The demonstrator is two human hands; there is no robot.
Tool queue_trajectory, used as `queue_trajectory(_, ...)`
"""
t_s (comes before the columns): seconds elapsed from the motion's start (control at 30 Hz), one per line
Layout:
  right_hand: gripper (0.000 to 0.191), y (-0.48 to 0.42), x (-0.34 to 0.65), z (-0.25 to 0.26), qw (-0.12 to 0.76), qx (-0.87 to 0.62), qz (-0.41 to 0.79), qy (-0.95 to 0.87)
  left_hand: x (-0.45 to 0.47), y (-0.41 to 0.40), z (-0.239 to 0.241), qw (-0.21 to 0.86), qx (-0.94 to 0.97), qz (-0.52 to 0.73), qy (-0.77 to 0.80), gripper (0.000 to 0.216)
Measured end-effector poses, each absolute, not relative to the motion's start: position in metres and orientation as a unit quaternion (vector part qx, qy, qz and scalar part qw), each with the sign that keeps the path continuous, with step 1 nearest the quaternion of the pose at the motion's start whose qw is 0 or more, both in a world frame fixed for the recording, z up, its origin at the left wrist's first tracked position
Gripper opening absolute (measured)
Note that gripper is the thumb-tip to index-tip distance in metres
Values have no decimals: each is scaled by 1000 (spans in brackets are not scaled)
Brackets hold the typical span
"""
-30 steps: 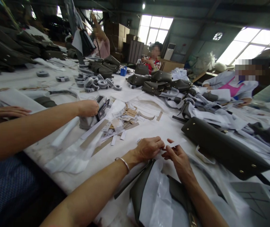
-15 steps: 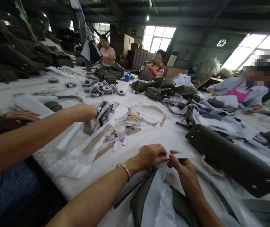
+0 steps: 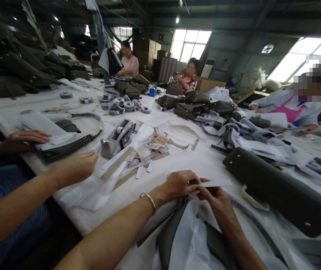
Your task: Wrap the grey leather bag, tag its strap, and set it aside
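My left hand (image 3: 179, 183), with a silver bangle on its wrist, has its fingers pinched at the left end of a white paper strip (image 3: 218, 183). My right hand (image 3: 215, 195) grips the same strip between thumb and fingers, and its free end sticks out to the right. The fingertips of both hands meet, so the strip's left end is hidden. Below them lies a dark olive bag (image 3: 169, 236) partly covered with white tissue paper (image 3: 187, 232). A larger olive bag (image 3: 273, 189) with gold studs lies to the right of my right hand.
At left a co-worker's hands (image 3: 77, 167) work beside a bag with a strap (image 3: 65, 148). A tape dispenser (image 3: 118, 137) stands by scattered tags and paper strips (image 3: 155, 144). Tape rolls (image 3: 128, 105) and several olive bags (image 3: 192, 108) lie farther back. Other people sit across the table.
The co-worker's arm at left has pulled back from the tape dispenser toward the strapped bag. My hands stay together on the white strip with only a slight shift of the fingers.
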State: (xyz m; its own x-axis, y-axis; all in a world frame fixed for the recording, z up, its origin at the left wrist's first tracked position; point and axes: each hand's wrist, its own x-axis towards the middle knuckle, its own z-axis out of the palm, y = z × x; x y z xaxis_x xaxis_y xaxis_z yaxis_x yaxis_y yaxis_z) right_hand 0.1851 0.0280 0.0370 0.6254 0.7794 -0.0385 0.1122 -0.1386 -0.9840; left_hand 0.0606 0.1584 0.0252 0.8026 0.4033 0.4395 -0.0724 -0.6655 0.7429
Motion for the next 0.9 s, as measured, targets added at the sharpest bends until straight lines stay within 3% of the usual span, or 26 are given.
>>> queue_trajectory(0.6, 63, 26, 183, 42, 561, -712, 263, -330, 60, 160, 29, 374, 880, 274, 103, 22)
queue_trajectory(0.9, 59, 26, 181, 41, 547, -719, 259, -342, 57, 160, 30, 407, 852, 314, 100, 12)
